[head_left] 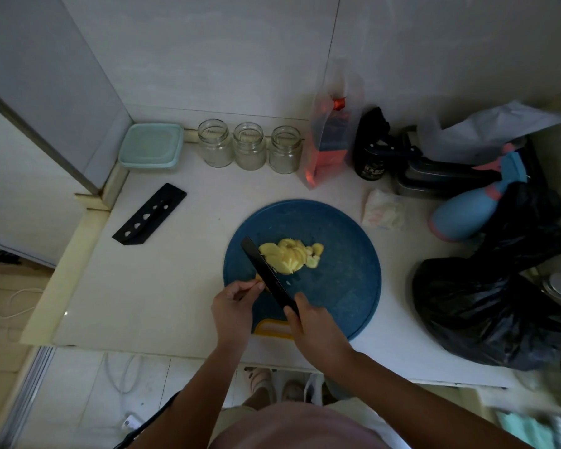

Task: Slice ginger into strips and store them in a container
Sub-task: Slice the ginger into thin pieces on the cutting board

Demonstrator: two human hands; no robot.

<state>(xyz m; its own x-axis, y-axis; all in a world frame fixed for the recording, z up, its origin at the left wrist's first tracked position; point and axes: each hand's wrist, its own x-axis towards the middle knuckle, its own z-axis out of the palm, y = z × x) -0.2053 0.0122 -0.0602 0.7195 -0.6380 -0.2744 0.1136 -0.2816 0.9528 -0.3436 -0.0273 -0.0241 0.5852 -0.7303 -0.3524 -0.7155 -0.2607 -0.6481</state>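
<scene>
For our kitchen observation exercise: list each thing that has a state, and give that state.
Jars: open, upright, empty.
Tub: lidded.
Ginger: sliced, piled on board.
Knife: unsheathed, gripped by right hand.
Sheath: off, on counter.
Spray bottle: lying down.
Left hand: pinching a ginger bit.

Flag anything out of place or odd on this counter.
The blue spray bottle lies tipped on its side at the right, against the black bag. Otherwise nothing stands out; the ginger slices sit piled on the cutting board.
</scene>
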